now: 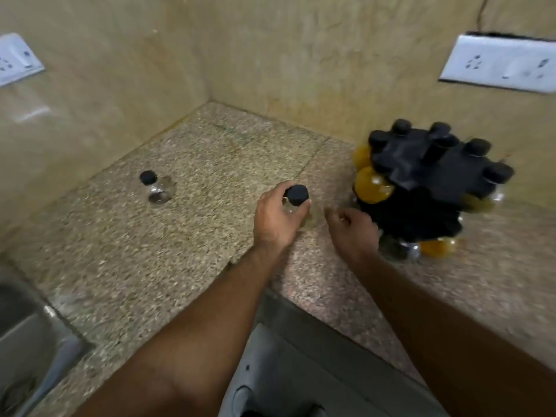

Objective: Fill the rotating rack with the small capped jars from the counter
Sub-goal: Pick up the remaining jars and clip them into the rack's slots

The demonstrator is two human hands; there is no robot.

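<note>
At the far left, low down, the corner of a steel sink (27, 335) shows, set into the speckled stone counter (144, 266). Higher on the left wall hangs a white socket plate (16, 57). Further right, out on the counter and well apart from everything else, a clear jar (158, 188) with a black cap stands by itself; its contents are too blurred to tell.

Near the middle, the left hand (276, 219) is wrapped around a second jar (296, 200), fingers curled on the glass body and the black cap sticking up above the thumb side. Whether this jar touches the counter or is lifted off it cannot be told. Just beside it, the right hand (352, 233) is loosely curled with the fingers bent inward, holding nothing that can be seen; it lies close against the near left side of the rack (421, 188).

That black rack stands on the counter by the right wall, blurred. Several black-capped jars sit in its upper slots, caps pointing outward, and yellow-orange jars show at its left side and low at its front. One or two clear jars appear around its base. Above it on the right wall is another socket plate (499, 63).
</note>
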